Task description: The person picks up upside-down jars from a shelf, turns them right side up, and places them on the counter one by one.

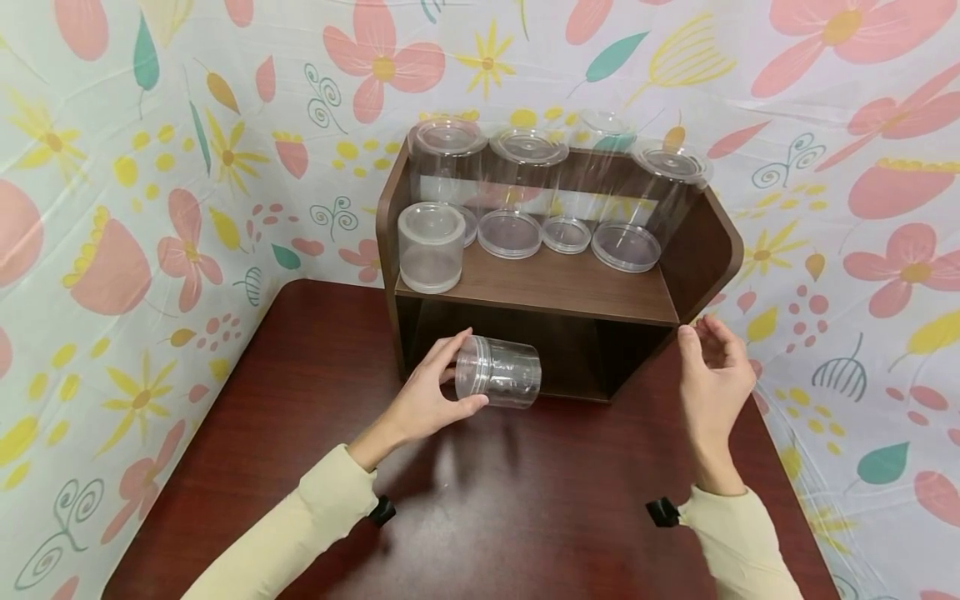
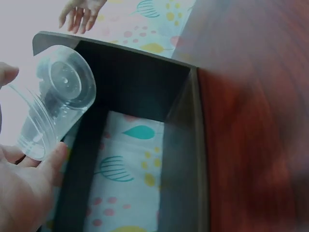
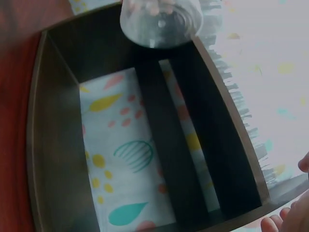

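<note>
My left hand [image 1: 427, 393] grips a clear plastic jar [image 1: 515, 373] around its left, ridged end, thumb below and fingers above. The jar lies sideways in the air in front of the lower compartment of a brown wooden shelf [image 1: 555, 289], its base pointing right. In the left wrist view, the round base of the jar [image 2: 67, 79] faces the camera, and it looks see-through with nothing visible inside. Off the shelf's right front corner, my right hand [image 1: 717, 392] hovers with loosely bent fingers and holds nothing. Only part of the right hand [image 3: 289, 220] shows in the right wrist view.
Several tall clear jars [image 1: 510, 231] stand along the shelf's upper board. A shorter frosted jar [image 1: 431, 262] sits at its left front. The shelf rests on a dark red table [image 1: 480, 508] against walls hung with flowered cloth [image 1: 225, 125]. The shelf's side panel [image 1: 701, 250] rises at right.
</note>
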Demonstrator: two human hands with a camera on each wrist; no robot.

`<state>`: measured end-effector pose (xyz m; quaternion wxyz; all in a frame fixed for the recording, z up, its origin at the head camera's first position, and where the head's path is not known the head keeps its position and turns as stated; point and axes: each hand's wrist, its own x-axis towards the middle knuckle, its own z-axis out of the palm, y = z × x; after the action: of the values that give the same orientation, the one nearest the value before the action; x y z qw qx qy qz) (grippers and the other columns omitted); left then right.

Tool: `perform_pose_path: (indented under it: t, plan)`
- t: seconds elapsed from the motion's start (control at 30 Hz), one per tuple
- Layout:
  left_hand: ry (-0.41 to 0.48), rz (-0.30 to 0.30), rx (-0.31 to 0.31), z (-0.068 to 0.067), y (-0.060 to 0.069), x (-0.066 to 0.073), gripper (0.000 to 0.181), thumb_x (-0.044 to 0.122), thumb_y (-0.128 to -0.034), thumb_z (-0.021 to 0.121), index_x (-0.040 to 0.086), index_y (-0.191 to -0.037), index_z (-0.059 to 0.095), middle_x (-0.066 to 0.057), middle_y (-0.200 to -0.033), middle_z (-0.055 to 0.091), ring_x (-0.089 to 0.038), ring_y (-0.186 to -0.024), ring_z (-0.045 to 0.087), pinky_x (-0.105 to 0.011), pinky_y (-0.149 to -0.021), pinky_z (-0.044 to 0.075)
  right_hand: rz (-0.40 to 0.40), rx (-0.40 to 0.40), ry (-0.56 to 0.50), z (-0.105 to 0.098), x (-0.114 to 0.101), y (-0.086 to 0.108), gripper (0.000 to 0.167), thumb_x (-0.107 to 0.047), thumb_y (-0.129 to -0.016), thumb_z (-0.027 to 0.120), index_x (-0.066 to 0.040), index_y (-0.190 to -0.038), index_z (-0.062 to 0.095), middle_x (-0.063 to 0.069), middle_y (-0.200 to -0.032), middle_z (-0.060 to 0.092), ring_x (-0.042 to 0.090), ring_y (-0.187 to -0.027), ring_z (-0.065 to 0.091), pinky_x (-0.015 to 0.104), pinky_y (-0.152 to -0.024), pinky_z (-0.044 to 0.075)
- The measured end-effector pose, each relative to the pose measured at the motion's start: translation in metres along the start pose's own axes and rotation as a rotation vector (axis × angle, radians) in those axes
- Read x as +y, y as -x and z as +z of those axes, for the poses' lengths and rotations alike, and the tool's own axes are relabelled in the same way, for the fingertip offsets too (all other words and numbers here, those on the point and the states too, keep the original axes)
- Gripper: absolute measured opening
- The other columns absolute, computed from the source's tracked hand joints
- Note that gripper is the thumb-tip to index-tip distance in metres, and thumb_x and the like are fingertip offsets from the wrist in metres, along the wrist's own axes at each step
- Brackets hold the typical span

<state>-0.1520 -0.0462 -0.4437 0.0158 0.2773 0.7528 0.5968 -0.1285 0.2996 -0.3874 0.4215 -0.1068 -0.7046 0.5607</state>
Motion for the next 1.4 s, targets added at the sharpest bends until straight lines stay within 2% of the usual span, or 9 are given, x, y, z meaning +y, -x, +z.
perform_pose_path:
  t: [0.17, 0.37, 0.43, 0.6, 0.7, 0.8, 1.03, 1.4]
  plan:
    - [-0.111, 0.037, -0.001, -0.010, -0.005, 0.012, 0.095, 0.017, -0.0827, 0.086, 0.009, -0.161, 0.033, -0.009, -0.148, 0.045, -0.024, -0.126, 0.058, -0.033, -0.106, 0.049, -0.031, -0.019, 0.050, 0.008, -0.019, -0.005, 0.038, -0.008, -0.094, 0.072, 0.015, -0.123, 0.066, 0.008, -0.103, 0.065, 0.005, -0.090, 0.061, 0.017, -0.082, 0.048]
    - [-0.291, 0.046, 0.010, -0.018, -0.012, 0.032, 0.094, 0.030, -0.0814, 0.086, 0.011, -0.160, 0.038, -0.003, -0.149, 0.046, -0.019, -0.130, 0.051, -0.038, -0.110, 0.045, -0.077, -0.036, 0.140, 0.016, -0.017, -0.014, 0.031, -0.009, -0.093, 0.072, 0.016, -0.111, 0.069, -0.002, -0.093, 0.061, -0.001, -0.081, 0.057, 0.014, -0.076, 0.045]
    - [-0.341, 0.045, 0.017, -0.019, -0.013, 0.037, 0.095, 0.034, -0.0804, 0.086, 0.011, -0.159, 0.039, -0.002, -0.149, 0.047, -0.018, -0.130, 0.051, -0.039, -0.110, 0.044, -0.091, -0.040, 0.167, 0.017, -0.004, -0.020, 0.029, -0.011, -0.093, 0.073, 0.015, -0.107, 0.070, -0.007, -0.090, 0.060, -0.002, -0.079, 0.057, 0.014, -0.075, 0.045]
    - [-0.394, 0.041, 0.000, -0.016, -0.015, 0.046, 0.096, 0.036, -0.0792, 0.087, 0.009, -0.158, 0.041, -0.003, -0.148, 0.049, -0.020, -0.128, 0.054, -0.040, -0.109, 0.046, -0.095, -0.026, 0.209, 0.016, 0.030, -0.033, 0.028, -0.017, -0.093, 0.075, 0.010, -0.097, 0.070, -0.016, -0.083, 0.056, -0.001, -0.074, 0.055, 0.016, -0.070, 0.044]
    - [-0.419, 0.028, -0.017, -0.014, -0.016, 0.048, 0.096, 0.037, -0.0782, 0.088, 0.009, -0.158, 0.042, -0.004, -0.146, 0.050, -0.020, -0.124, 0.056, -0.040, -0.106, 0.048, -0.089, -0.019, 0.210, 0.017, 0.032, -0.035, 0.030, -0.017, -0.094, 0.073, 0.013, -0.094, 0.068, -0.015, -0.079, 0.054, 0.000, -0.070, 0.052, 0.017, -0.068, 0.041]
    - [-0.433, 0.008, -0.025, -0.011, -0.016, 0.047, 0.096, 0.038, -0.0778, 0.088, 0.010, -0.158, 0.043, -0.003, -0.146, 0.051, -0.019, -0.120, 0.058, -0.039, -0.103, 0.050, -0.092, -0.018, 0.211, 0.018, 0.033, -0.036, 0.031, -0.016, -0.095, 0.071, 0.014, -0.091, 0.066, -0.015, -0.074, 0.053, 0.001, -0.068, 0.050, 0.018, -0.066, 0.039]
    - [-0.501, -0.008, -0.034, -0.003, -0.017, 0.038, 0.097, 0.042, -0.0760, 0.089, 0.010, -0.156, 0.045, -0.003, -0.144, 0.053, -0.019, -0.118, 0.060, -0.037, -0.100, 0.052, -0.105, -0.002, 0.204, 0.020, 0.035, -0.037, 0.027, -0.014, -0.093, 0.071, 0.010, -0.084, 0.065, -0.017, -0.068, 0.052, 0.000, -0.064, 0.049, 0.017, -0.063, 0.038]
    - [-0.596, -0.056, -0.088, 0.012, -0.023, 0.017, 0.097, 0.050, -0.0771, 0.086, 0.011, -0.156, 0.045, -0.006, -0.145, 0.054, -0.025, -0.124, 0.059, -0.043, -0.103, 0.051, -0.109, 0.043, 0.188, 0.024, 0.038, -0.034, 0.029, -0.015, -0.091, 0.072, 0.013, -0.087, 0.067, -0.015, -0.071, 0.052, 0.000, -0.065, 0.049, 0.018, -0.063, 0.038]
